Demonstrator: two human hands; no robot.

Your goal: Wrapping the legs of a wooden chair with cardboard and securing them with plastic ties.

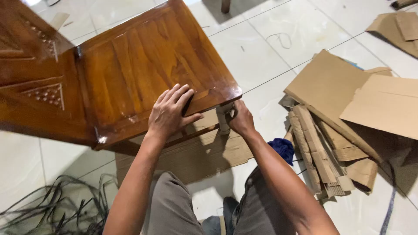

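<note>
One glossy carved wooden chair (143, 65) is pressed flat-palmed near its front edge by the left hand (170, 111); a paper-wrapped leg (223, 119) is gripped by the right hand (240, 118). Corrugated cardboard (348, 113) is piled nearby.

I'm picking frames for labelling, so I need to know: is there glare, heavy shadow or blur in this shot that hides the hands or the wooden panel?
Head view: bright glare streaks along the front edge of the varnished wooden panel; the left hand is sharp and evenly lit; the right hand sits partly in the panel's shadow, its fingers hard to read; a dark shadow covers the flat cardboard beneath; no obvious motion blur.
</note>
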